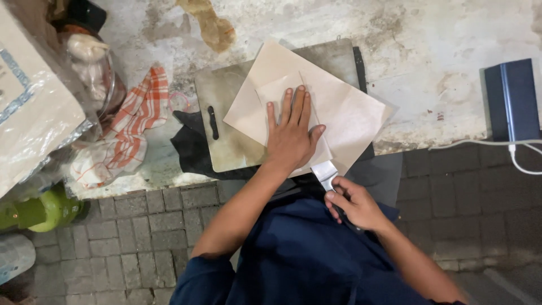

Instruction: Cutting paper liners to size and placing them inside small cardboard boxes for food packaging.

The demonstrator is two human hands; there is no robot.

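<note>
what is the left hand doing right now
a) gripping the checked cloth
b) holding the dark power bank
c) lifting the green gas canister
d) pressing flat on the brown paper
d: the left hand lies palm down, fingers spread, on the brown paper atop the cutting board, while the right hand holds a knife at the paper's near edge.

Lighting: dim and warm, brightest on the pale paper [333, 107]. Shadows soft, deepest beneath the worktop edge. Image mildly grainy; corners slightly soft.
</note>
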